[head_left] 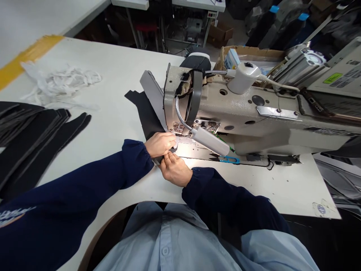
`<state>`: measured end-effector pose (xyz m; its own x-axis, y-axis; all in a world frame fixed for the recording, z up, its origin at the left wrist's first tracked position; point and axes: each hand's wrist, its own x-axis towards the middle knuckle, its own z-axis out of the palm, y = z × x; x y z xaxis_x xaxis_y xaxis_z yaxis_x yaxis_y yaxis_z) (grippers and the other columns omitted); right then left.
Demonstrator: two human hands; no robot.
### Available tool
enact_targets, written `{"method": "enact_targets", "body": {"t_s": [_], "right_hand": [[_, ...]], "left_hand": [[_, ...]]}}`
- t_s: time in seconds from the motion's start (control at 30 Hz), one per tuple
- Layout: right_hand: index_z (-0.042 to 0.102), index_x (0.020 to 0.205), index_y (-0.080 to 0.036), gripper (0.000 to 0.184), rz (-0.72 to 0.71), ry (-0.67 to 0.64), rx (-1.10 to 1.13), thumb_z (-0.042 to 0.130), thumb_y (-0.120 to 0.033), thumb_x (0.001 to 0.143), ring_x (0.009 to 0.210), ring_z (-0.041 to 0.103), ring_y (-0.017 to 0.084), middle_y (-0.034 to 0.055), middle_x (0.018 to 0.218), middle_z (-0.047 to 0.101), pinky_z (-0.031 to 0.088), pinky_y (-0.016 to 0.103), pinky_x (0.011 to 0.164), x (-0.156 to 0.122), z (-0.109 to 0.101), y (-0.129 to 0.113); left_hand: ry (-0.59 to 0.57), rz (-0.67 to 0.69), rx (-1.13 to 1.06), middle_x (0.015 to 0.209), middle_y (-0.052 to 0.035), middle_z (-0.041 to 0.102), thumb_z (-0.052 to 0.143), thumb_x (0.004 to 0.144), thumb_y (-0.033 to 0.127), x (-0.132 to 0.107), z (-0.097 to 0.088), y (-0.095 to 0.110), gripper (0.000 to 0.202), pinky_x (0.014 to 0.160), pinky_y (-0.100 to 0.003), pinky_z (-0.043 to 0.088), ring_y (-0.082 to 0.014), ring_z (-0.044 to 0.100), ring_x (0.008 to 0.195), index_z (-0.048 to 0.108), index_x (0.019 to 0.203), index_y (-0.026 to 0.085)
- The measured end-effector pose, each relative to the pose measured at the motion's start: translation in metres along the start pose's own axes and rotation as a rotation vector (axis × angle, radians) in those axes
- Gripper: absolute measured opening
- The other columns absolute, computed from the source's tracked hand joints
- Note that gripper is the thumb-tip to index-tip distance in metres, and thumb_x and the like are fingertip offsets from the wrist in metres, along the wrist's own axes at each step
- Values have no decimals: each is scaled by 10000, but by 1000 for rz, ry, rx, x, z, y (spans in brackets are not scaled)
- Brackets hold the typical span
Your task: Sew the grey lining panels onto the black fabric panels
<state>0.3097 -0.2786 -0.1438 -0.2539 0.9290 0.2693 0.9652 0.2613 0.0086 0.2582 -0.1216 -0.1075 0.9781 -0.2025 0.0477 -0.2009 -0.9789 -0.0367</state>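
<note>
My left hand (pixel 161 143) and my right hand (pixel 175 169) meet just below the needle area of a beige industrial sewing machine (pixel 242 113). Both are closed in a pinch on a black fabric piece (pixel 146 113) that runs from under my fingers back along the left of the machine head. A small pale strip shows at my left fingertips. A gooseneck lamp (pixel 210 141) lights the spot beside my hands. Both arms wear dark blue sleeves.
A stack of black cut fabric pieces (pixel 31 143) lies at the left of the white table (pixel 113 75), with a heap of white strips (pixel 59 84) behind it. Blue snips (pixel 229 160) rest under the machine arm. A cardboard box (pixel 248 54) stands behind the machine.
</note>
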Motion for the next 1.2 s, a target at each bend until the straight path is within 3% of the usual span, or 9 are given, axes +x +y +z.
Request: {"method": "enact_targets", "body": {"t_s": [0.17, 0.43, 0.6, 0.83, 1.07, 1.2], "right_hand": [[647, 1026, 43, 281, 18, 46, -39, 410, -46, 905, 1032, 663, 342, 327, 1063, 659, 552, 490, 837, 1, 7, 7], [641, 1092, 28, 323, 104, 21, 15, 375, -68, 937, 1103, 625, 318, 311, 1150, 632, 517, 484, 920, 7, 16, 21], [612, 1177, 9, 361, 158, -30, 43, 375, -43, 909, 1212, 554, 317, 293, 1271, 576, 461, 506, 1003, 11, 16, 30], [580, 1207, 59, 363, 223, -19, 37, 404, -73, 919, 1268, 504, 353, 329, 1264, 562, 421, 533, 1041, 12, 20, 28], [588, 1211, 29, 368, 217, 15, 34, 396, -84, 918, 1262, 515, 336, 296, 1281, 570, 432, 529, 1038, 10, 23, 26], [611, 1167, 31, 334, 232, 46, 12, 441, -105, 914, 1262, 518, 342, 302, 1276, 572, 445, 509, 1036, 9, 25, 27]], "left_hand": [[-5, -12, -4, 809, -65, 642, 468, 914, 193, 3, 2, -4, 212, 702, -272, 463, -175, 573, 835, 674, 905, 141], [38, 26, -25, 1045, -81, 691, 415, 914, 119, -8, 2, -6, 274, 956, -274, 455, -170, 599, 1020, 680, 979, 128], [-9, -8, -42, 981, -79, 710, 455, 891, 137, 1, 1, -19, 250, 906, -274, 475, -175, 628, 951, 683, 991, 120], [-26, -26, -58, 788, -62, 683, 488, 857, 140, 8, -3, -27, 181, 815, -269, 497, -188, 633, 871, 666, 823, 146], [-2, -37, -74, 921, -71, 704, 483, 864, 123, 4, 3, -22, 216, 872, -260, 483, -176, 637, 922, 685, 943, 121], [31, -137, -94, 1024, -80, 681, 452, 873, 73, 11, -1, -37, 248, 961, -275, 441, -197, 595, 1069, 669, 976, 133]]}}
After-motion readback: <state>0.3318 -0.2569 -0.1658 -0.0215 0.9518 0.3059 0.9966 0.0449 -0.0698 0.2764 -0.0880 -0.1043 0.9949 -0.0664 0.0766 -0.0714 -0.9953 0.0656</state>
